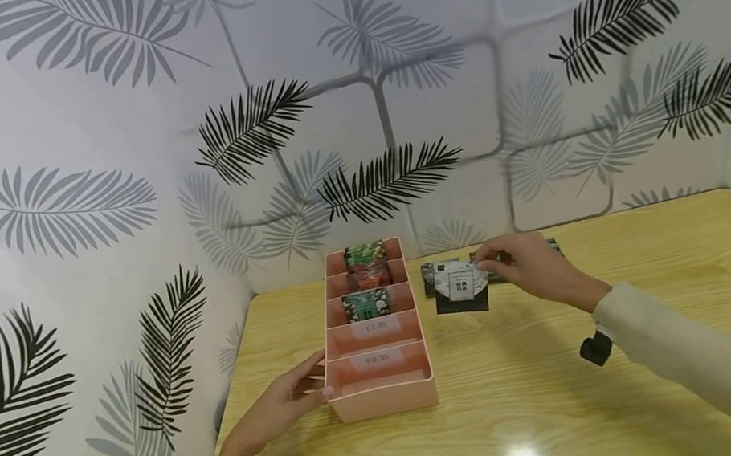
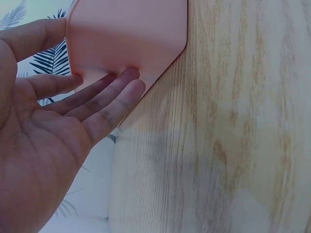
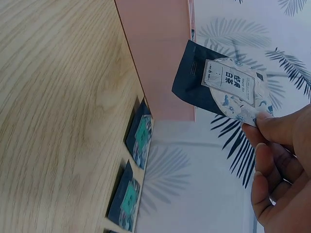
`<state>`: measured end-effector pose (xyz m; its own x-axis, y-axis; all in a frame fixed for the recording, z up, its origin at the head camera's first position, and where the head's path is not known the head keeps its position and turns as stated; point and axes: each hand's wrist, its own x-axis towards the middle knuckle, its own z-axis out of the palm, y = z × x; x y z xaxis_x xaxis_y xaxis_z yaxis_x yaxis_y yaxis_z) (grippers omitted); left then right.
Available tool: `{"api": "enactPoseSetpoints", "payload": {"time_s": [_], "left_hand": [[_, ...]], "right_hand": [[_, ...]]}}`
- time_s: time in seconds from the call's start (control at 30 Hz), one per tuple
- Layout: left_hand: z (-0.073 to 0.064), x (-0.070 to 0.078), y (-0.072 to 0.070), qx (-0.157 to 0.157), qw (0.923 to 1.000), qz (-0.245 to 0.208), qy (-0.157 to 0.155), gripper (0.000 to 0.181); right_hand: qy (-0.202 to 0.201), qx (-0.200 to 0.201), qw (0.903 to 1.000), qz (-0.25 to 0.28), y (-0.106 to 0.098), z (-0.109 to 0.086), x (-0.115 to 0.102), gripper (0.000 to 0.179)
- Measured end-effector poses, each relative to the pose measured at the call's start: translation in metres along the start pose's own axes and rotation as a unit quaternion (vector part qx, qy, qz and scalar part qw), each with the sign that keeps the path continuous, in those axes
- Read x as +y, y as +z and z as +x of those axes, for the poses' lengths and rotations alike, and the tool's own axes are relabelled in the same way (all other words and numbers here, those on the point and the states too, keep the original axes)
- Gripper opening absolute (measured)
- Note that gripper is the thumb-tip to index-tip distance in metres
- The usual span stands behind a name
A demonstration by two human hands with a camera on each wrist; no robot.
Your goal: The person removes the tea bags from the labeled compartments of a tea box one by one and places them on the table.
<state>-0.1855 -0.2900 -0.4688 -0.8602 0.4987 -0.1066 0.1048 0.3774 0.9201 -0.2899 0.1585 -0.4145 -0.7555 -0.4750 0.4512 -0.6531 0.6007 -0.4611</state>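
Observation:
My right hand (image 1: pixel 526 265) pinches a white tea sachet (image 3: pixel 223 83) by its top corner, thumb against fingers. The dark-bottomed sachet has a white floral top and a framed label, and is held up to the right of a pink divided box (image 1: pixel 385 401). My left hand (image 1: pixel 282 402) rests at the box's near left corner. In the left wrist view its fingers (image 2: pixel 109 104) are stretched out with their tips against the box wall. Green, red and dark green sachets (image 1: pixel 366 305) stand in the box's three far compartments; the two near ones carry paper labels (image 1: pixel 377 359).
Several dark sachets (image 3: pixel 129 201) with teal labels lie in a row at the table's back edge, right of the box, partly hidden behind my right hand. The wooden table (image 1: pixel 584 385) meets a leaf-patterned backdrop (image 1: pixel 429 86) at the back and left.

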Motion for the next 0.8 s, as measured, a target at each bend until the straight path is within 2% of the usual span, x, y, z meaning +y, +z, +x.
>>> {"api": "enactPoseSetpoints", "payload": {"time_s": [0.3, 0.6, 0.8], "left_hand": [[-0.001, -0.001, -0.001, -0.006, 0.9999, 0.002, -0.015, 0.068], [0.001, -0.001, 0.0, -0.005, 1.0, -0.005, 0.001, 0.067], [0.001, 0.0, -0.001, -0.007, 1.0, 0.003, -0.001, 0.066]], "right_hand": [[0.021, 0.006, 0.9997, -0.014, -0.013, -0.014, 0.023, 0.011], [0.051, 0.013, 0.9975, -0.047, -0.027, -0.034, 0.051, 0.014], [0.07, 0.013, 0.9956, -0.06, -0.039, -0.045, 0.063, 0.014]]}}
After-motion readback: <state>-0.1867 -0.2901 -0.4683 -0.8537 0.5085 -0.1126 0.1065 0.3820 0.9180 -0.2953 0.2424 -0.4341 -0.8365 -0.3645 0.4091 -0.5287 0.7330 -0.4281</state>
